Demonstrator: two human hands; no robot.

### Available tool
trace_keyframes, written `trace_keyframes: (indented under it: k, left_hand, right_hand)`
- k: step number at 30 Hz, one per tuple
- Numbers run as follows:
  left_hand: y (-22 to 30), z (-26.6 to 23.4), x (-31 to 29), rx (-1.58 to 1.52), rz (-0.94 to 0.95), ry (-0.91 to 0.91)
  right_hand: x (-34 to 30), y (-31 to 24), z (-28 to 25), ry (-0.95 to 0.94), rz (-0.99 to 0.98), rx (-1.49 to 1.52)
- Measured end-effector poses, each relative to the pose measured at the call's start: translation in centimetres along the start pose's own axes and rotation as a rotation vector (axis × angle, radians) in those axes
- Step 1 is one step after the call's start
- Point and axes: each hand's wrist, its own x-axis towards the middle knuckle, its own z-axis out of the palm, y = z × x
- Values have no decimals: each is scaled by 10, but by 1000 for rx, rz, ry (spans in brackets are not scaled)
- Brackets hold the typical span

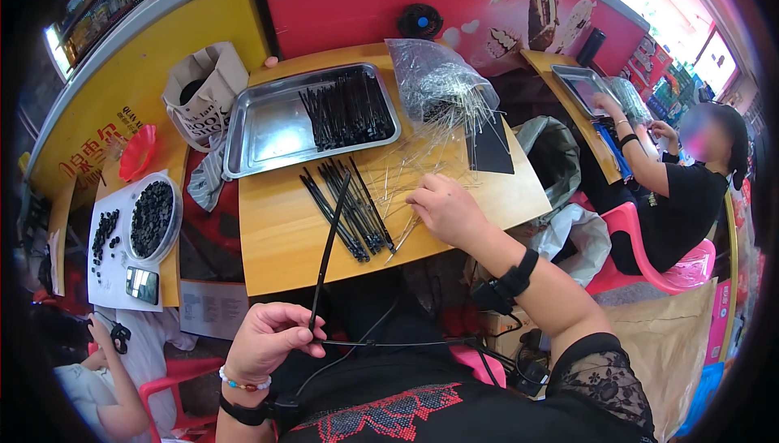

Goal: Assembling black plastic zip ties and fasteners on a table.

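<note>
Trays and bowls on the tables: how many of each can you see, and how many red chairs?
Metal trays: 2, a big one holding black sticks and another at the next table
Bowls of black bits: 1
Red plastic chairs: 2, one at the right, one at the lower left
Total: 5
</note>
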Motion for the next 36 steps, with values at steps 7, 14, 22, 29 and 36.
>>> trace_keyframes:
  k: [7,14,22,29,36]
  left_hand:
    - [1,6,3,29,-2,33]
    - [2,-6,1,13,4,-7]
    - [-1,0,4,-19,7,-9]
    - [1,2,-1,35,-15,21]
    - [1,5,0,30,-23,23]
  right_hand:
    - [16,14,9,-117,-208,-208]
    - [-6,-4,-17,-180,-113,89]
    - [-50,-19,-10,-14,-231,25]
    - [-36,9,-26,21,-49,6]
    - [-31,24,-20,-46,-242,-283]
